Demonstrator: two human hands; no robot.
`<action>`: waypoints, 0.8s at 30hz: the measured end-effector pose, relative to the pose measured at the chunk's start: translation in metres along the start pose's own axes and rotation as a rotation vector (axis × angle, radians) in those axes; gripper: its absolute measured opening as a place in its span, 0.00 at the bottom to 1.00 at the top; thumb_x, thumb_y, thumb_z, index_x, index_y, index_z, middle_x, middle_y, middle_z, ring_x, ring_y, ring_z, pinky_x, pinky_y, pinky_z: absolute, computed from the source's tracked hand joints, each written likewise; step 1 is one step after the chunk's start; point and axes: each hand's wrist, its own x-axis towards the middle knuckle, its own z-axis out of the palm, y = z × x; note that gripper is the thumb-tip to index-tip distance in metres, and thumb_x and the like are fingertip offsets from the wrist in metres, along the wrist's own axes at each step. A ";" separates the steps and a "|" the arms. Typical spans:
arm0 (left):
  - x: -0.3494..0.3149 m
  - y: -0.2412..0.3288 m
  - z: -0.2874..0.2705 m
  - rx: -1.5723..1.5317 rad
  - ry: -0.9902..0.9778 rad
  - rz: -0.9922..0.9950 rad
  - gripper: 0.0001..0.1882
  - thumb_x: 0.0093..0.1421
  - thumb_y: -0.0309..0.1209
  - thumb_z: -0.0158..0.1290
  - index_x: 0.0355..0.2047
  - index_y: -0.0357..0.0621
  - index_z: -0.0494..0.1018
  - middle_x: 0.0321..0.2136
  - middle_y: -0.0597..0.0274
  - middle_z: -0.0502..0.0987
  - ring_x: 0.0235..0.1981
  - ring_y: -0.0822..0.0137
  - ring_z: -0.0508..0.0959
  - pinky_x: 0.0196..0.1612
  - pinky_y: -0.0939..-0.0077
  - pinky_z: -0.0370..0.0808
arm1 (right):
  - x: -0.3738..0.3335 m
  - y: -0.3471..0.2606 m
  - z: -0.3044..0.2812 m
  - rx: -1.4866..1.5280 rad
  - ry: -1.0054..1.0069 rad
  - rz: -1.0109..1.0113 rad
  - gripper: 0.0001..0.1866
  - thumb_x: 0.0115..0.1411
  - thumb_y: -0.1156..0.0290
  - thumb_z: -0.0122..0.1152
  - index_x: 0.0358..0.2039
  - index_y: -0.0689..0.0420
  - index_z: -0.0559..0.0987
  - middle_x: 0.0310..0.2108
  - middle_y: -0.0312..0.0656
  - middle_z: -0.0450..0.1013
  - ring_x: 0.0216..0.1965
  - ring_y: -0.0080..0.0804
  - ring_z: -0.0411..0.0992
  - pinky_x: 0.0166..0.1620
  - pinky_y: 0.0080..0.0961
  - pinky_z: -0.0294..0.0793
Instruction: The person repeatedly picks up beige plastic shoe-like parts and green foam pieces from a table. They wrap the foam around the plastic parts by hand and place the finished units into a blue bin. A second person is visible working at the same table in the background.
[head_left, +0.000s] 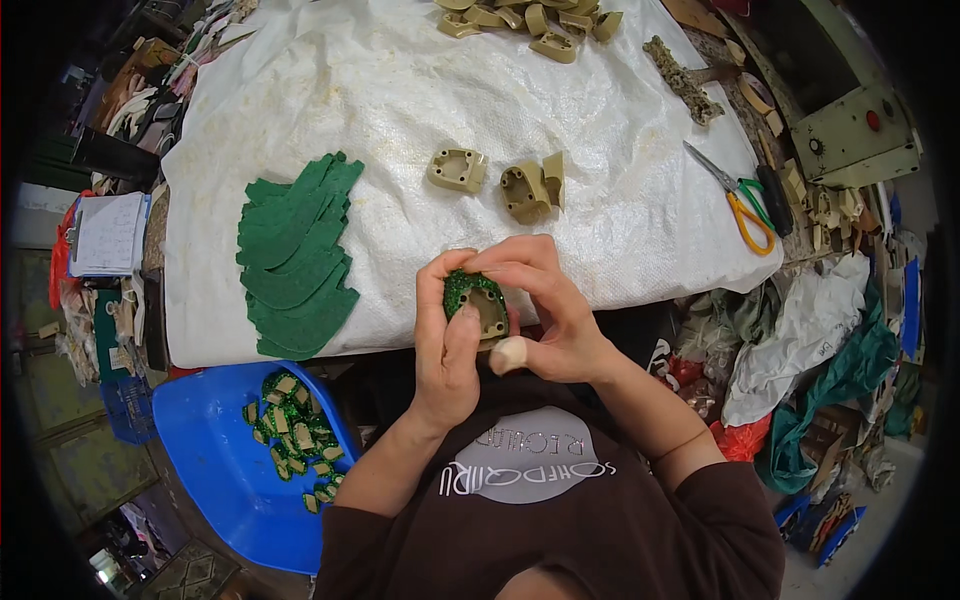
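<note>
A beige shoe heel (490,308) with hollow underside is held between my two hands in front of my chest. Green glittery covering wraps its far and left sides. My left hand (440,345) grips it from the left, its thumb lying on the near face. From the right, my right hand (560,315) curls its fingers over the top edge; a pale cover sits on its thumb. Beyond my hands, bare beige heels (457,184) lie on the white sheet, two of them close together at the right. Overlapping green curved cut pieces (295,260) lie to the left.
A white woven sheet (380,110) covers the table. More beige heels (540,22) are heaped at its far edge. Orange-and-green-handled scissors (745,205) lie at the right edge. A blue basin (215,440) at lower left holds several green-covered heels. Fabric and bags (790,350) crowd the right.
</note>
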 end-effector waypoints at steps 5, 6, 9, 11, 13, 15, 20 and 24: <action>0.001 0.005 0.012 -0.203 -0.054 0.034 0.34 0.65 0.51 0.35 0.62 0.39 0.46 0.50 0.49 0.64 0.45 0.65 0.71 0.43 0.73 0.72 | 0.010 -0.010 -0.002 0.445 -0.006 0.431 0.18 0.63 0.55 0.52 0.43 0.56 0.74 0.48 0.41 0.61 0.29 0.20 0.70 0.18 0.12 0.71; 0.002 0.004 0.016 -0.179 -0.026 0.105 0.38 0.65 0.55 0.34 0.63 0.38 0.45 0.52 0.48 0.63 0.48 0.64 0.70 0.45 0.73 0.71 | 0.014 -0.010 -0.005 0.487 -0.071 0.506 0.16 0.63 0.57 0.52 0.42 0.56 0.74 0.46 0.41 0.63 0.28 0.21 0.70 0.17 0.13 0.71; -0.001 0.017 0.021 -0.001 -0.128 0.077 0.46 0.62 0.63 0.32 0.63 0.34 0.43 0.54 0.47 0.60 0.52 0.63 0.68 0.49 0.74 0.69 | 0.020 -0.007 -0.014 0.624 -0.231 0.700 0.11 0.61 0.62 0.54 0.33 0.57 0.73 0.39 0.38 0.68 0.26 0.21 0.70 0.15 0.15 0.71; -0.005 0.015 0.022 0.072 -0.118 0.115 0.45 0.62 0.62 0.35 0.62 0.32 0.45 0.52 0.48 0.62 0.50 0.64 0.69 0.49 0.74 0.69 | 0.009 0.000 -0.009 0.541 -0.194 0.501 0.10 0.60 0.64 0.56 0.33 0.58 0.74 0.38 0.38 0.68 0.32 0.24 0.70 0.25 0.16 0.73; -0.007 0.013 0.019 -0.016 -0.124 0.045 0.45 0.62 0.62 0.36 0.62 0.32 0.45 0.50 0.49 0.63 0.49 0.65 0.69 0.48 0.73 0.70 | 0.006 -0.006 -0.007 0.409 -0.186 0.451 0.10 0.62 0.64 0.54 0.37 0.57 0.74 0.42 0.40 0.67 0.39 0.27 0.69 0.39 0.23 0.71; 0.000 0.001 0.019 0.030 0.010 0.184 0.41 0.63 0.57 0.39 0.62 0.35 0.47 0.48 0.52 0.65 0.47 0.66 0.70 0.48 0.73 0.70 | 0.006 -0.005 0.001 0.284 -0.129 0.282 0.11 0.63 0.65 0.51 0.40 0.58 0.74 0.45 0.42 0.67 0.44 0.31 0.68 0.49 0.28 0.69; 0.005 0.015 0.023 -0.196 0.079 0.118 0.27 0.66 0.41 0.36 0.62 0.43 0.50 0.46 0.54 0.66 0.45 0.68 0.71 0.49 0.72 0.69 | -0.009 -0.014 0.022 0.570 0.065 0.313 0.20 0.64 0.67 0.46 0.56 0.58 0.67 0.51 0.43 0.63 0.52 0.34 0.62 0.58 0.30 0.56; 0.002 0.008 0.024 -0.076 0.175 0.133 0.24 0.65 0.36 0.36 0.60 0.42 0.55 0.45 0.56 0.66 0.43 0.70 0.70 0.47 0.75 0.68 | -0.011 -0.005 0.024 0.316 0.022 0.139 0.21 0.67 0.65 0.40 0.58 0.58 0.64 0.48 0.44 0.64 0.49 0.33 0.64 0.54 0.27 0.61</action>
